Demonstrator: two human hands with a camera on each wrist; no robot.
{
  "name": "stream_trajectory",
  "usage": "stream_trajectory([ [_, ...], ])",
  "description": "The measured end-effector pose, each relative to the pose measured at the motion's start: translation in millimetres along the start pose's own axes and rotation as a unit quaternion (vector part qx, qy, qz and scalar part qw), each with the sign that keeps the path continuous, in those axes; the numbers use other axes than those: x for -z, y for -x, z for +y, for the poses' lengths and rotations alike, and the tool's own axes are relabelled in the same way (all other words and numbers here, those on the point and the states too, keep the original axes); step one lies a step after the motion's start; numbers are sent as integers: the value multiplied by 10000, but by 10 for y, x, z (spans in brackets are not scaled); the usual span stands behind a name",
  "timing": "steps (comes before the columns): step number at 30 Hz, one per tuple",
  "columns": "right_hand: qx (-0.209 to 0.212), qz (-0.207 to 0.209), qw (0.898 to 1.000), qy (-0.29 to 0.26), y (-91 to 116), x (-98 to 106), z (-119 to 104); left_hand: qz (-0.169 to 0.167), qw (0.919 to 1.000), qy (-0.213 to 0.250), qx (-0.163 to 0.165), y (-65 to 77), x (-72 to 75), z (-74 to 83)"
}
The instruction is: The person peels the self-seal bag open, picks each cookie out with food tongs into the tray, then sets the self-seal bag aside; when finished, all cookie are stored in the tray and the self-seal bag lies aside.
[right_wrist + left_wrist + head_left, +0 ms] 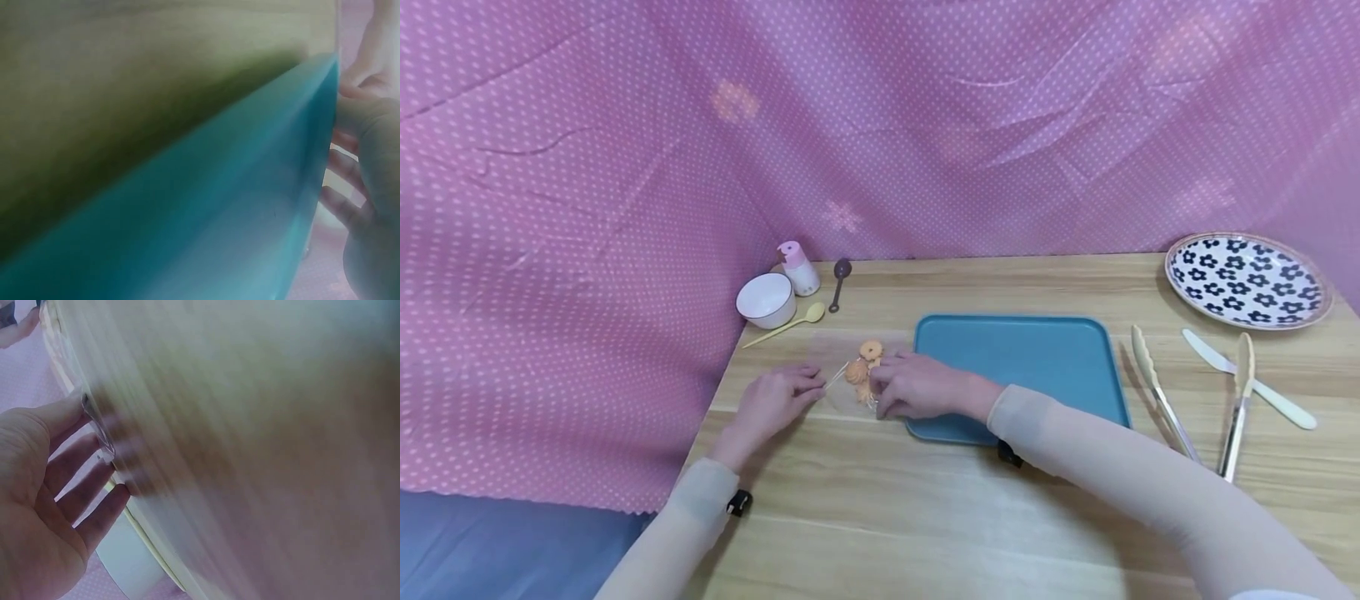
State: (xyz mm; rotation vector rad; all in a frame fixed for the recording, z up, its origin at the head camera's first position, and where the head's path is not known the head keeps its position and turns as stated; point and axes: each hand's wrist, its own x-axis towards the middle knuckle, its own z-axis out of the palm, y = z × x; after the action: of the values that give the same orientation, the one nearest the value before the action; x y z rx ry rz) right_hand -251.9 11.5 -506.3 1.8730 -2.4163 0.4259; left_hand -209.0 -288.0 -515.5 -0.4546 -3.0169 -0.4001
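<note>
Left hand (pixel 778 398): thumb and finger pinch edge of clear plastic bag (pixel 844 402); remaining fingers slightly bent, spaced apart.
Right hand (pixel 925 385): bent over bag's right side, beside cookies (pixel 856 372), wrist above tray; fingertips partly hidden, can't tell if clamped.
Bag: thin, shiny, flat near desk's left edge, left of tray.
Cookies: tan, baked, round, ridged swirl; one ring-shaped; clustered at bag.
Tray (pixel 1015 337): blue, smooth, rounded-corner rectangle, raised rim.
Desk (pixel 850 508): pale wood grain.
Back-left corner: white bowl (pixel 769 317), pink-topped bottle (pixel 801 273), yellow spoon (pixel 792 322), dark spoon (pixel 838 287).
Back-right corner: oval flower-print plate (pixel 1247 283); metal tongs (pixel 1233 429) nearer front, crossing white-handled knife (pixel 1285 406).
</note>
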Motion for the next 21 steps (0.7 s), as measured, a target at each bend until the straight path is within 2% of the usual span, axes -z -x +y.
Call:
stream_trajectory([
  [15,-292,183,9994,6,122,-67,-44,-262,9996,65,51,-3,-15,20],
  [21,-499,204,9984,-139,144,-29,-36,-327,9994,-18,59,-36,42,23],
])
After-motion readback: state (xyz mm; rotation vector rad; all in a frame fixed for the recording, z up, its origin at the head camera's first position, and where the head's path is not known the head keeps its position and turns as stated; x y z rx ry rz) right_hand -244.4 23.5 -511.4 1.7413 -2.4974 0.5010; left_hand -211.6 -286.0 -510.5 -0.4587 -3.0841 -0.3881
